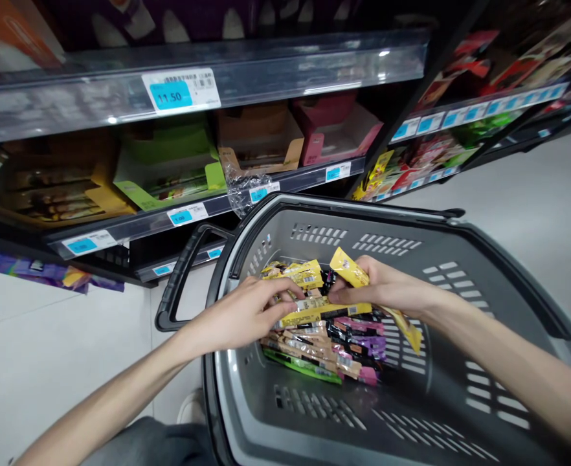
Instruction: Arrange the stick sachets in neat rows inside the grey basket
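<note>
Right hand [370,283]: grip closed around a yellow packet [402,327].
Left hand [261,307]: fingers curled at yellow packets; firmness of grip unclear.
Packets: piled inside the gray basket [465,252].

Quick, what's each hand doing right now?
Left hand: partly curled at the yellow packets in the basket; grip can't be told.
Right hand: closed, holding a yellow stick packet.
</note>
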Motion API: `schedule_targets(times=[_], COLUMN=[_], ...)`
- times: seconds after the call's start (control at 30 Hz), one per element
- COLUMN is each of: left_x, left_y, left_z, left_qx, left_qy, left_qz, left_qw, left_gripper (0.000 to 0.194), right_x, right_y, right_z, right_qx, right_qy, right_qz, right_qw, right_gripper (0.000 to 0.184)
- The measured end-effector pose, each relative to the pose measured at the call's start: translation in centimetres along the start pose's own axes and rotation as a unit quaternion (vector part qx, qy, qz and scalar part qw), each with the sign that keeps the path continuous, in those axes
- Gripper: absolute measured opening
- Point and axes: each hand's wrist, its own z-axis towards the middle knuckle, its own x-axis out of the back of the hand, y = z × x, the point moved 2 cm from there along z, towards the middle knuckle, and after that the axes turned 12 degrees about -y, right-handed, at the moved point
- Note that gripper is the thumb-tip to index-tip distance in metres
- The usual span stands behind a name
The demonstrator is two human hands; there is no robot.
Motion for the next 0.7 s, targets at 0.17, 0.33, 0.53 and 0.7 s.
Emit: schedule_targets(times=[0.17, 0.33, 0.53, 0.7], left_x=[0.2, 0.3, 0.3, 0.1], left_y=[0.4, 0.0, -0.5, -0.9], left_z=[0.0, -0.2, -0.3, -0.1], left_qx=[0.010, 0.038, 0.048, 0.044], left_qy=[-0.010, -0.037, -0.001, 0.024], left_qz=[0.033, 0.036, 0.040, 0.016], left_qw=[0.999, 0.998, 0.998, 0.999], left_gripper=[0.030, 0.038, 0.041, 0.040], right_x=[0.2, 0.4, 0.9, 1.1], right_y=[-0.8, -1.0, -0.9, -0.4], right_z=[-0.1, -0.2, 0.1, 0.2], right_qx=[0.024, 0.021, 0.034, 0.029], right_qy=[0.001, 0.042, 0.073, 0.000], right_qz=[-0.035, -0.054, -0.053, -0.059], right_qw=[0.999, 0.997, 0.995, 0.998], right_gripper=[0.015, 0.021, 0.020, 0.024])
